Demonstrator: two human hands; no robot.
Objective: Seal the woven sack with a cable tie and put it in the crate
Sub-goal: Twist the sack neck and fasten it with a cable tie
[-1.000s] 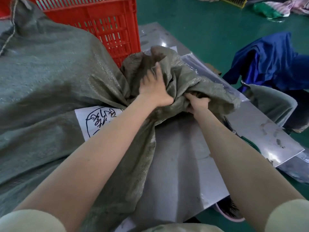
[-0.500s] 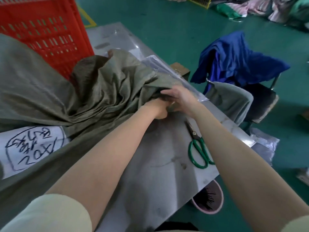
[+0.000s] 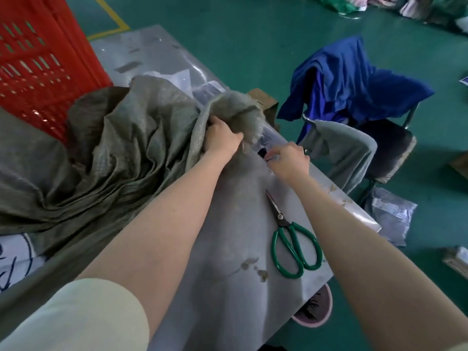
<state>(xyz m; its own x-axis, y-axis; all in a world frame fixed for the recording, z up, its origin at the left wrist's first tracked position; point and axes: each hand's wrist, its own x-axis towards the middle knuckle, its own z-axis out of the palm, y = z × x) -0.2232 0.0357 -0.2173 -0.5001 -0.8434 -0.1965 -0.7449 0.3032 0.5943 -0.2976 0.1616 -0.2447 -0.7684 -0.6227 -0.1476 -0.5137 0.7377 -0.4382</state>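
The grey-green woven sack (image 3: pixel 131 153) lies crumpled on the left of the metal table (image 3: pixel 228 249), its mouth gathered into a neck. My left hand (image 3: pixel 221 140) is clenched around that neck and holds it up. My right hand (image 3: pixel 290 162) is off the sack, at the table's right edge, with its fingers curled at a small dark item (image 3: pixel 262 153) next to clear plastic. Whether it grips that item is unclear. The red crate (image 3: pixel 38 67) stands at the back left behind the sack. A white label with blue marker writing (image 3: pixel 15 254) shows on the sack at the far left.
Green-handled scissors (image 3: pixel 293 244) lie shut on the table under my right forearm. A clear plastic bag (image 3: pixel 207 93) lies behind the sack's neck. A chair draped with blue cloth (image 3: pixel 354 79) and a grey garment (image 3: pixel 347 148) stands right of the table. Green floor surrounds.
My right hand has let go of the sack's neck and moved right to the table edge. My left hand has taken the gathered neck alone. The view has swung right.
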